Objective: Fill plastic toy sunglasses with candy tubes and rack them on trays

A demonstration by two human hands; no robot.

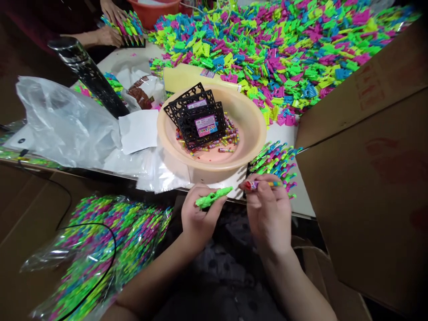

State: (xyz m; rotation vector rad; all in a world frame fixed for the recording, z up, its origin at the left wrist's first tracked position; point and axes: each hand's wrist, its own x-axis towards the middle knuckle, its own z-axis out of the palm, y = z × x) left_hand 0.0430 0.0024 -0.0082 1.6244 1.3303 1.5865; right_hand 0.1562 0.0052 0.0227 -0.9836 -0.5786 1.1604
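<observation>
Dark spotted clothing (227, 267) nearest the lens, bare forearm coming in on each side of it. Left hand (200, 218): closed narrow, bright green plastic toy (214, 197) pinned between thumb and fingers, one end sticking out up and to the right. Right hand (270, 214): thumb and fingers pinching a small wrapped candy roll (251, 185), red end facing the toy; toy and roll are near each other, visible gap between. Both are just in front of the table edge, below the peach basin (257, 142). Basin has more small rolls (232, 133) scattered on its floor, plus black lattice trays (200, 127) leaning over one another, the front one with a printed label (206, 126). Right of basin, just beyond the right hand: a batch of coloured toys (277, 158) standing in rows, black edge showing at its left. Big loose heap of plastic parts (274, 49) behind, in pink, green, yellow, blue. Cardboard box (377, 196) fills the right side. Left of basin: white card (138, 129), crumpled clear plastic bag (67, 120), scuffed black post (88, 73). Lower left, below table level, clear-bagged toys (110, 249) with a black cable (113, 243) across them. Top left, a co-worker's hands (110, 35) are on another filled rack (133, 43), next to a red basin (150, 15).
</observation>
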